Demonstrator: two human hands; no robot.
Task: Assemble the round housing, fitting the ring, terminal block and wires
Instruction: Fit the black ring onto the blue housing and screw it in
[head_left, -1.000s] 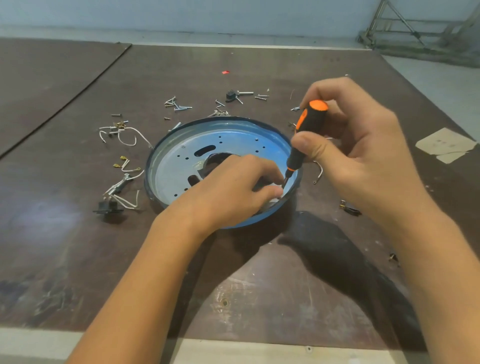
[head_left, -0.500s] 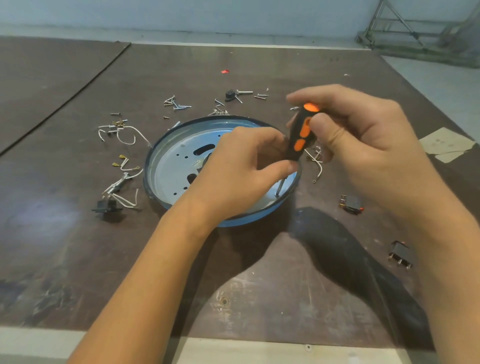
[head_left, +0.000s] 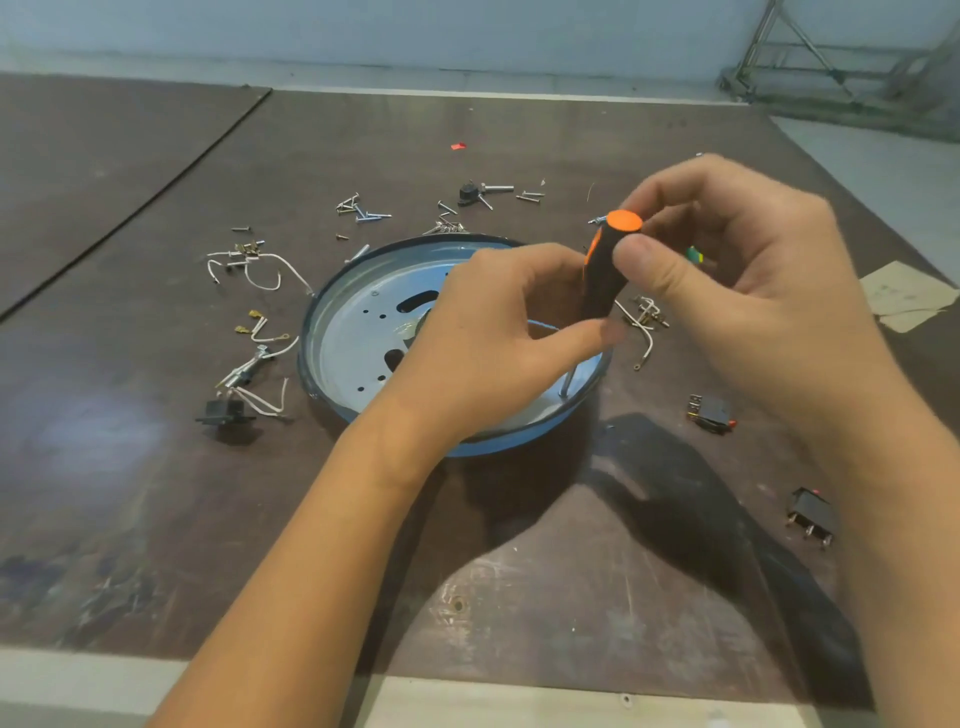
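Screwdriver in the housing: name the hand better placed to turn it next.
Right. The right hand pinches the screwdriver just under its orange cap, likely free to twist it. The left hand curls round its lower handle above the round housing, so it suits steadying.

one wide-angle camera (head-worn) looks forward and down across the table (head_left: 156, 493). it sits close above the left hand (head_left: 483, 338) and right hand (head_left: 753, 291).
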